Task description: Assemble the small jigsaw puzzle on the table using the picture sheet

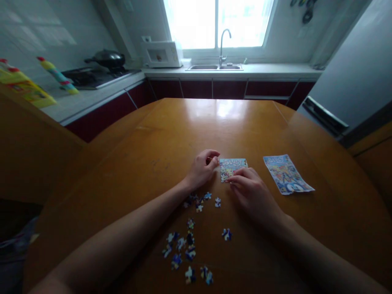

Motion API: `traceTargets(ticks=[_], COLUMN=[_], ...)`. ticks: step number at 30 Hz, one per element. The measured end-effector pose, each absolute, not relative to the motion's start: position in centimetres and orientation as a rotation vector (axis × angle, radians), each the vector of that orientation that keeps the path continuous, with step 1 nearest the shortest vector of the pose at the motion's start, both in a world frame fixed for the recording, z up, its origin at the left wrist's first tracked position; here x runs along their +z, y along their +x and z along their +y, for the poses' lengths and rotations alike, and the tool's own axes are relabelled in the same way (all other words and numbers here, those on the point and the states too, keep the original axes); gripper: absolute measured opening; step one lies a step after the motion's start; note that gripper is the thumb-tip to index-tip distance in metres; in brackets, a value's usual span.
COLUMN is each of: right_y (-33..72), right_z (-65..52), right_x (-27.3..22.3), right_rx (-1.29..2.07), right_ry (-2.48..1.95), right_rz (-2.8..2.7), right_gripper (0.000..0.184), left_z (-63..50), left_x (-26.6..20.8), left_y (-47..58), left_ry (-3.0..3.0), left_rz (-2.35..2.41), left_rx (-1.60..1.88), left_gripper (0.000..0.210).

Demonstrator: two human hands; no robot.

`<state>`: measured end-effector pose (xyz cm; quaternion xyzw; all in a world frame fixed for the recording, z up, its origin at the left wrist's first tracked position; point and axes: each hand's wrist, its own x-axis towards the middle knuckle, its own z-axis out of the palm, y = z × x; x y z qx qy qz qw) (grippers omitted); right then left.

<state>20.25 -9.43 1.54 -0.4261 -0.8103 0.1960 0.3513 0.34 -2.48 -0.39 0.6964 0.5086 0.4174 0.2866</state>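
Note:
A partly assembled jigsaw puzzle (228, 167) lies flat on the wooden table in front of me. At its left edge is my left hand (202, 169), with fingers curled and tips close together; whether they grip anything is hidden. My right hand (252, 194) reaches over the puzzle's lower right part, thumb and fingers pinched at the bottom edge on what looks like a small puzzle piece (230, 183). Nearer to me lie a loose piece (217, 202), another loose piece (227, 234) and a scattered group of pieces (181, 243), partly beside my left forearm.
A creased picture sheet (286, 173) with printed cartoon figures rests right of the puzzle on the round-ended table (147, 151). Beyond the table are a counter with a sink (204, 67), a microwave (162, 54), and a stove with a black wok (107, 59). Yellow bottles stand at left.

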Motion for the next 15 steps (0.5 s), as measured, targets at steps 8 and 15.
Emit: traceTargets(ticks=[8, 15], right_y=[19.91, 20.08], right_z=[-9.92, -9.75], right_x=[1.48, 1.25], right_rx=[0.552, 0.553], right_ry=[-1.031, -1.018], right_rz=[-2.175, -2.151], right_gripper=[0.024, 0.021], left_z=[-2.39, -2.35], left_x=[-0.73, -0.81], left_y=[0.38, 0.41], left_ry=[1.847, 1.846], left_rz=[1.328, 1.325], left_rx=[1.127, 1.142], left_gripper=[0.018, 0.02])
